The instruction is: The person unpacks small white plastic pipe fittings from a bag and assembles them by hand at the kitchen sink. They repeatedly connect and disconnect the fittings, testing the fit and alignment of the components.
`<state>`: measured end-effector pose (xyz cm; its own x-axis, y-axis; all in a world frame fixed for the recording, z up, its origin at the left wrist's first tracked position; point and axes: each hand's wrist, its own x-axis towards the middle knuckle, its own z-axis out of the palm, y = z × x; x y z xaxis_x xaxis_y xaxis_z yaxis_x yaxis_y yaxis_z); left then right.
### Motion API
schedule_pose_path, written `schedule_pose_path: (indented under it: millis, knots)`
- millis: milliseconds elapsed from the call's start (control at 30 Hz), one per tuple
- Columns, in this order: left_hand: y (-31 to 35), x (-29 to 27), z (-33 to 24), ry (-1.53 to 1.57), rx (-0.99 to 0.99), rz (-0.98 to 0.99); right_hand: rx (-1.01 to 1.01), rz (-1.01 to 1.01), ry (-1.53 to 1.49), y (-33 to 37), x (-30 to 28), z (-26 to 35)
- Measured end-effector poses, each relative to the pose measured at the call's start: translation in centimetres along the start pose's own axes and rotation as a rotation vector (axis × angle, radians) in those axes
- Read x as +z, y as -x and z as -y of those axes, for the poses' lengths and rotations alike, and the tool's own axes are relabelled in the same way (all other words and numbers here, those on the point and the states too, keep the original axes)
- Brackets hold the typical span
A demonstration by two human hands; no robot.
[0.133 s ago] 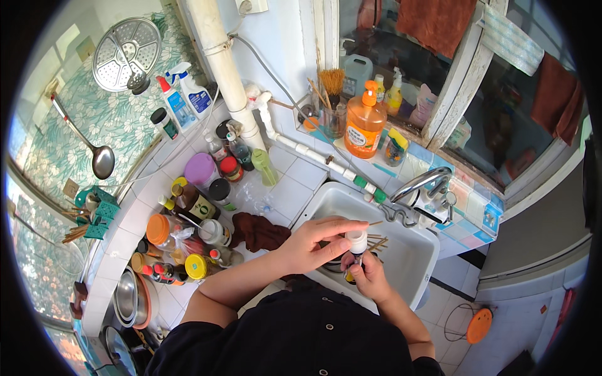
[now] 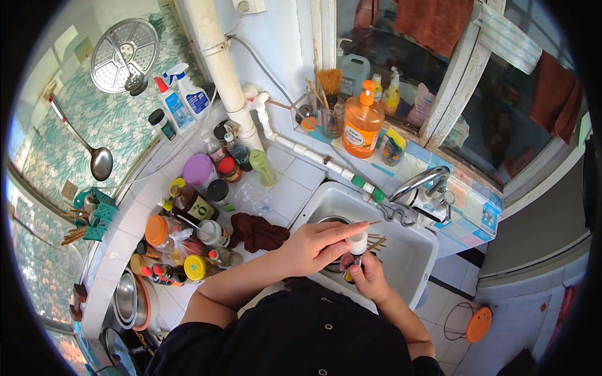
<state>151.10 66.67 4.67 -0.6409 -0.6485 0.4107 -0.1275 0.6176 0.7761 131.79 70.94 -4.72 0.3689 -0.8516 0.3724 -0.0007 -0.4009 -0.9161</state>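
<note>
Over the sink (image 2: 414, 269), my right hand (image 2: 371, 279) is closed around a small bottle with a white top (image 2: 357, 244) and a darker lower part. My left hand (image 2: 316, 247) comes in from the left, its fingers stretched out straight and fingertips against the white top. Below them the thumb stands apart. A thin brown stick pokes out just past the left fingertips; whether the hand holds it cannot be told. Several wooden chopsticks (image 2: 377, 243) lie in the sink behind the bottle. A round metal rim (image 2: 332, 220) shows there too, partly hidden by my hands.
A faucet (image 2: 417, 185) arches over the sink's far right. An orange pump bottle (image 2: 362, 128) stands on the ledge behind. Left of the sink lie a brown cloth (image 2: 258, 232) and crowded jars, including an orange-lidded one (image 2: 158, 230). Metal bowls (image 2: 127, 297) stand at lower left.
The view has shifted very slightly. Both hands keep nearly the same pose, with the left fingers still against the bottle's white top.
</note>
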Motion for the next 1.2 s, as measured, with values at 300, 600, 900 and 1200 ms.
schedule_pose_path:
  millis: [300,600,900,1200]
  knots:
    - [-0.4,0.0,-1.3,-0.163,0.269,-0.176,-0.171,-0.041,0.204,0.1,-0.6,-0.2]
    - [-1.2,-0.4,-1.6,-0.325,0.299,-0.095,-0.171,-0.091,0.306,0.9,-0.8,-1.3]
    - [-1.1,6.6,4.7,0.333,-0.272,0.131,0.072,-0.21,0.073,1.6,1.2,-6.7]
    - [-2.5,9.8,9.1,0.464,-0.321,0.065,0.17,-0.261,0.136,1.7,-1.5,-7.3]
